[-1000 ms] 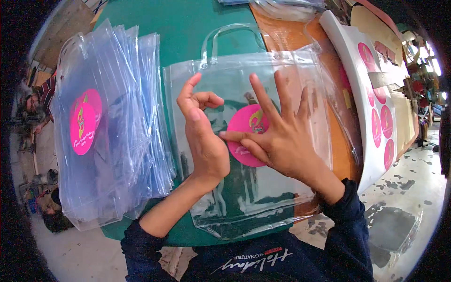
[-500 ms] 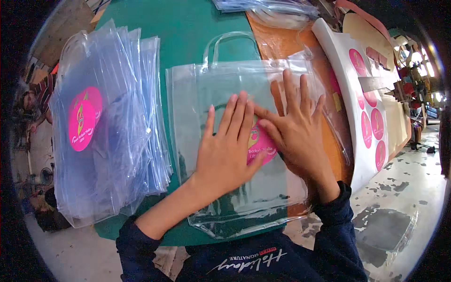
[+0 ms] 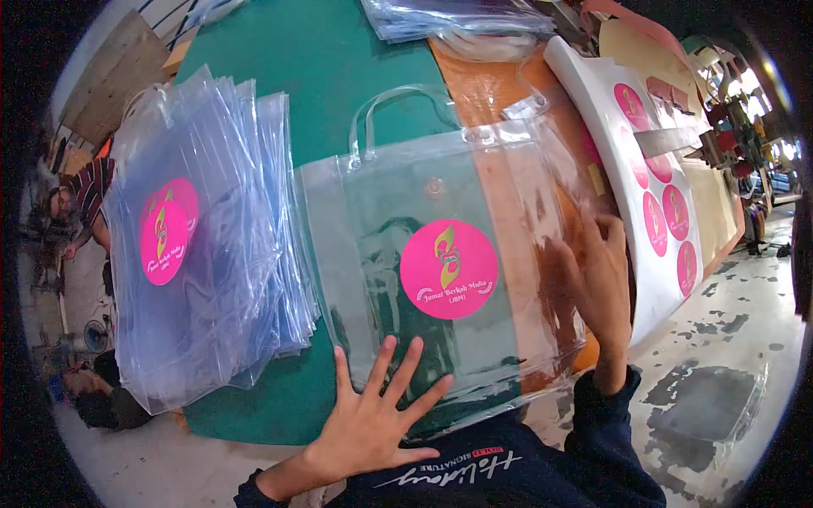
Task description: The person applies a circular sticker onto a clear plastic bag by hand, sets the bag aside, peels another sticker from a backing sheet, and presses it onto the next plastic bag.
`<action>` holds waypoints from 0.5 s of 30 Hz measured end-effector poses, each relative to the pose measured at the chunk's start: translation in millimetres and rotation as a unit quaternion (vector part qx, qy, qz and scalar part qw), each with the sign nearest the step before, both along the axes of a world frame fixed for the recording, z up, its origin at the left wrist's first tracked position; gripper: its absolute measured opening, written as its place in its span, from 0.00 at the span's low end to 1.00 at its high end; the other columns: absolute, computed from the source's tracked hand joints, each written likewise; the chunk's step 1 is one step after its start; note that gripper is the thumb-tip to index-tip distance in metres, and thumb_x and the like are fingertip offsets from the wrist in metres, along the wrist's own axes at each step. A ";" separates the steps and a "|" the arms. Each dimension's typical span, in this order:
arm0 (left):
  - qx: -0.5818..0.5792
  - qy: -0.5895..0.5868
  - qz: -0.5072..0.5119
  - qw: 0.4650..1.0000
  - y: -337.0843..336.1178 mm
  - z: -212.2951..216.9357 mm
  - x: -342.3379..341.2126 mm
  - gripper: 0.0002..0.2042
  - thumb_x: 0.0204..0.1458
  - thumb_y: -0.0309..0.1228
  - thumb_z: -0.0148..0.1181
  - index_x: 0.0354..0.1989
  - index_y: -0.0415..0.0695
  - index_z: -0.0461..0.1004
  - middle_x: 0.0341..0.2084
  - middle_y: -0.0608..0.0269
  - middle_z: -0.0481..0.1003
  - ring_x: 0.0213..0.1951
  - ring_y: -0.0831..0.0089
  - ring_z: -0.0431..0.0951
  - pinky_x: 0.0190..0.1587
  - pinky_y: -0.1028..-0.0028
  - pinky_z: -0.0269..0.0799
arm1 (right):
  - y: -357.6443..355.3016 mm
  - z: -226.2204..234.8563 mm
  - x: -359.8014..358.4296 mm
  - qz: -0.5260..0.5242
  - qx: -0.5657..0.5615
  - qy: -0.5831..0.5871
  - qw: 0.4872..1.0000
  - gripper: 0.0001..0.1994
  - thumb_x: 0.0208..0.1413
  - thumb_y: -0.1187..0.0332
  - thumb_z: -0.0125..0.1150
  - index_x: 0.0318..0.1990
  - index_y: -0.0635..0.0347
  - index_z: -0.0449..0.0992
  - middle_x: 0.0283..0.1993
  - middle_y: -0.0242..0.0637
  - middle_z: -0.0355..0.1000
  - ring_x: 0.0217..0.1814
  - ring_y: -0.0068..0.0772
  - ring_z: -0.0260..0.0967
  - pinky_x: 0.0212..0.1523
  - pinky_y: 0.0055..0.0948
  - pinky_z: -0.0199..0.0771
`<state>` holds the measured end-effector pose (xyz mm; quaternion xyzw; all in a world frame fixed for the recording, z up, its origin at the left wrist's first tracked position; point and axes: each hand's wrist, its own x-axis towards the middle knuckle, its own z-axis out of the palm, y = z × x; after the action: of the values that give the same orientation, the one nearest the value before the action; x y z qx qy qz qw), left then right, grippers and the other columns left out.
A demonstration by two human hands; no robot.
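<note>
A clear plastic bag (image 3: 495, 364) with a looped handle lies flat in front of me. On its middle sits a round pink sticker (image 3: 466, 254) with a green and yellow emblem. My left hand (image 3: 368, 423) rests on the bag's lower edge, fingers spread and holding nothing. Over at the bag's right edge is my right hand (image 3: 600, 296), its fingers bent, with the thumb apart from them. Nothing shows between them.
A thick stack of clear bags (image 3: 229, 229), pink stickers on top, lies left on the green table surface (image 3: 313, 51). Right of the bag are a white sticker sheet (image 3: 622, 161) and a metal strip (image 3: 669, 141). More clear bags (image 3: 457, 19) lie at the far edge. A person (image 3: 89, 190) is at far left.
Both hands have come off the sticker, which now shows fully. My left hand has moved down toward me; my right hand has gone right to the bag's edge.
</note>
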<state>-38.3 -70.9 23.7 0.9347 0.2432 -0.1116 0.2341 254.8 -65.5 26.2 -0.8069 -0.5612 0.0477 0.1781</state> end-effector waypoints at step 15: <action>0.049 -0.033 0.002 0.998 -10.1 -17.6 -3.5 0.46 0.30 0.54 0.66 0.64 0.69 0.52 0.66 0.46 0.40 0.67 0.46 0.38 0.52 0.25 0.33 | -13.0 -11.4 -61.8 0.166 0.005 -0.056 0.985 0.19 0.47 0.60 0.61 0.50 0.34 0.74 0.67 0.46 0.48 0.69 0.54 0.39 0.65 0.53 0.35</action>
<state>-41.8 -81.0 6.2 0.9475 0.2428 -0.0684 0.1964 193.0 -78.5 14.8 -0.7032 -0.6964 0.0283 0.1402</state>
